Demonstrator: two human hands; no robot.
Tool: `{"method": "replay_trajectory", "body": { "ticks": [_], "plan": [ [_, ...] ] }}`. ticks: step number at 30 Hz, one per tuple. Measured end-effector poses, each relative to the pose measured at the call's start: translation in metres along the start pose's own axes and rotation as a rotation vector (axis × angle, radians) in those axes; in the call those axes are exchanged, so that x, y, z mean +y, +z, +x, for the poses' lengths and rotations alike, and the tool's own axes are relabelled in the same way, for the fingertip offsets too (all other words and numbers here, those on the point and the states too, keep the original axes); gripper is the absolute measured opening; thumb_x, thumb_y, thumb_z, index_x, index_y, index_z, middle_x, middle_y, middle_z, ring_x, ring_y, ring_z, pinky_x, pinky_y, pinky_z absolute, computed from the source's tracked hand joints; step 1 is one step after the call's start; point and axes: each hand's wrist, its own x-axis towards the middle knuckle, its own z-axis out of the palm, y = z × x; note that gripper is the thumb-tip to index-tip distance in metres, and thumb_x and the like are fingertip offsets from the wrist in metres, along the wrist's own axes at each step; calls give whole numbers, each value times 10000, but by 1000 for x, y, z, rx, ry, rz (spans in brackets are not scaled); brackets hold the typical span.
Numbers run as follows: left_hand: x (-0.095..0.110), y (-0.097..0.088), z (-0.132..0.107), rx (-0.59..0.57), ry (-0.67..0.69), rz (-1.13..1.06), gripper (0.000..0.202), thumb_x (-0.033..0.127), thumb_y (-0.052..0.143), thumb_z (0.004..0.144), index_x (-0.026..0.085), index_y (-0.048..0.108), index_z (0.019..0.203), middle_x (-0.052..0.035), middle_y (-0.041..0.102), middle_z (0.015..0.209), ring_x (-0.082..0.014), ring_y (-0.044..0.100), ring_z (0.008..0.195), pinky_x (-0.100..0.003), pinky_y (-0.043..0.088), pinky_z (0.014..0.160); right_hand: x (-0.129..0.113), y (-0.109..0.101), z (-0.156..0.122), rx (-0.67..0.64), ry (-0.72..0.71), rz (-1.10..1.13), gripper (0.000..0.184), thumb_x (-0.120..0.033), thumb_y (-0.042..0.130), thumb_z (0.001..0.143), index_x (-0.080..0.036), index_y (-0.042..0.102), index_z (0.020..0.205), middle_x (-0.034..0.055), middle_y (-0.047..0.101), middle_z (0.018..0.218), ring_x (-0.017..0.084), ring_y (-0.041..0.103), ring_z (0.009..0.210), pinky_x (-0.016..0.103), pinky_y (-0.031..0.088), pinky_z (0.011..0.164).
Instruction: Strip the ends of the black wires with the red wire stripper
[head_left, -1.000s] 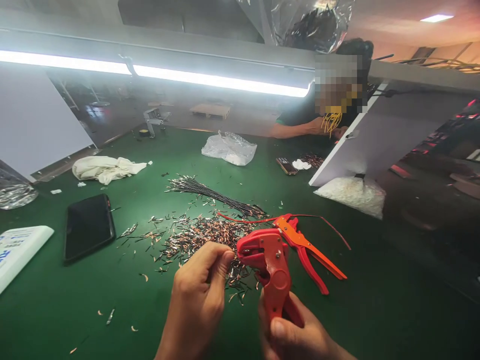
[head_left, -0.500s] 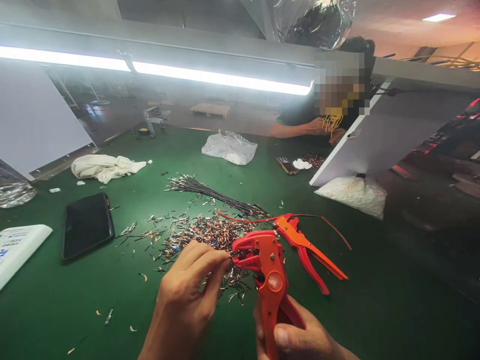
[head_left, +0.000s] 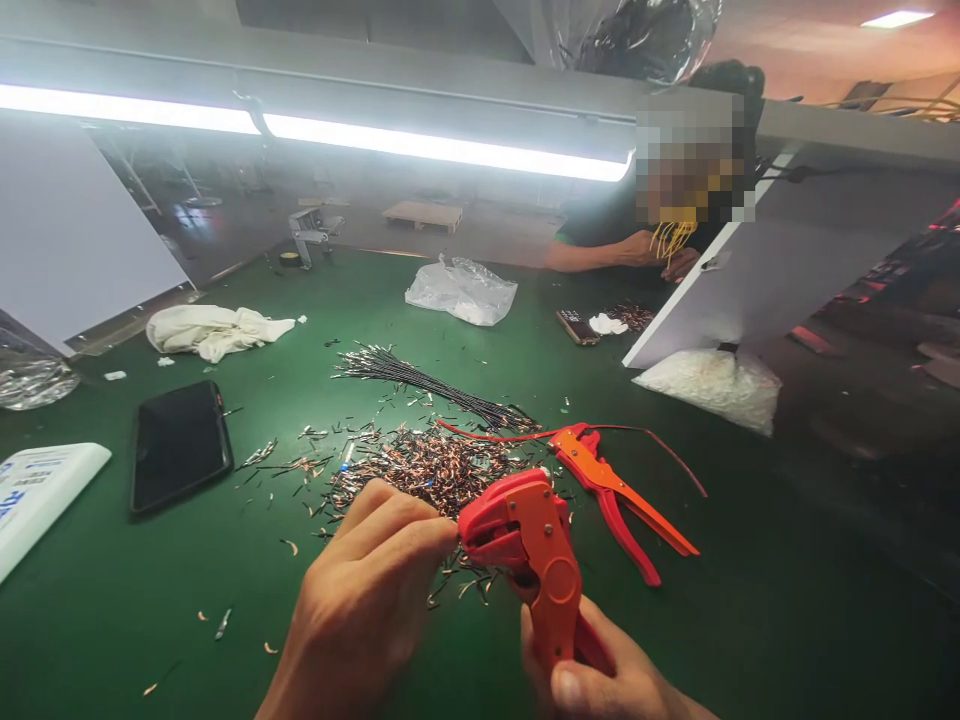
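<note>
My right hand grips the handles of a red wire stripper, its jaws pointing left. My left hand is pinched closed right at those jaws, holding something thin that I cannot make out. Just beyond lies a heap of stripped copper and insulation bits. Behind it rests a bundle of black wires. A second orange-red stripper lies on the green table with a red wire beside it.
A black phone and a white box lie at left, a white cloth behind them. Plastic bags sit farther back. Another person works across the table with yellow wires. A slanted white panel stands at right.
My left hand stayed pinched at the stripper's jaws. The stripper dipped and its jaws closed slightly, both hands drifting a little lower in view.
</note>
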Motion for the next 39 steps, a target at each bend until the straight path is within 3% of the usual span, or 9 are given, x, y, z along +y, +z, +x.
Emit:
{"method": "replay_trajectory", "body": {
  "ticks": [4, 8, 12, 17, 21, 26, 39],
  "plan": [
    [-2, 3, -5, 13, -104, -4, 168, 21, 609, 916, 187, 619, 938, 19, 622, 779, -108, 533, 741, -202, 470, 672, 11, 2, -1, 67, 20, 52, 546, -695, 657, 782, -187, 491, 670, -77, 358, 535, 53, 289, 434, 198, 218, 399],
    [-1, 5, -11, 21, -221, -43, 182, 80, 544, 976, 219, 647, 1034, 36, 593, 753, -106, 514, 686, -205, 439, 625, -1, 9, -4, 125, 87, 30, 566, -713, 662, 787, -197, 450, 689, -83, 311, 575, 61, 251, 499, 222, 210, 458],
    [-1, 6, -14, -45, -263, -91, 190, 87, 521, 986, 227, 644, 947, 40, 558, 713, -112, 511, 660, -215, 430, 621, -3, 9, -3, 141, 76, 19, 568, -717, 675, 775, -196, 466, 690, -74, 315, 586, 68, 245, 511, 232, 210, 463],
    [-1, 5, -12, -24, -189, -19, 155, 59, 570, 949, 199, 618, 903, 35, 577, 700, -111, 498, 654, -210, 433, 615, 14, -1, 3, -1, -6, 119, 478, -603, 657, 839, -157, 559, 699, -46, 403, 560, 69, 365, 462, 186, 313, 432],
    [-1, 1, -9, -53, -145, 59, 155, 56, 592, 938, 205, 630, 912, 29, 598, 693, -133, 484, 672, -242, 434, 632, 10, -2, 5, -83, -57, 132, 417, -535, 669, 839, -129, 611, 765, -16, 457, 605, 85, 408, 518, 188, 339, 472],
    [-5, 2, -10, -32, -72, 67, 227, -8, 596, 902, 204, 623, 979, 14, 639, 775, -141, 483, 726, -250, 438, 658, 0, 1, 3, -38, -10, 120, 419, -529, 688, 812, -116, 627, 780, -13, 455, 615, 87, 388, 536, 197, 320, 491],
    [-6, 5, -19, 43, -124, 104, 238, -3, 601, 895, 208, 631, 1003, 13, 653, 845, -104, 567, 733, -212, 473, 641, 6, -5, 2, -57, 42, 125, 435, -545, 707, 788, -115, 638, 807, -15, 465, 634, 87, 393, 539, 194, 311, 486]
  ]
}}
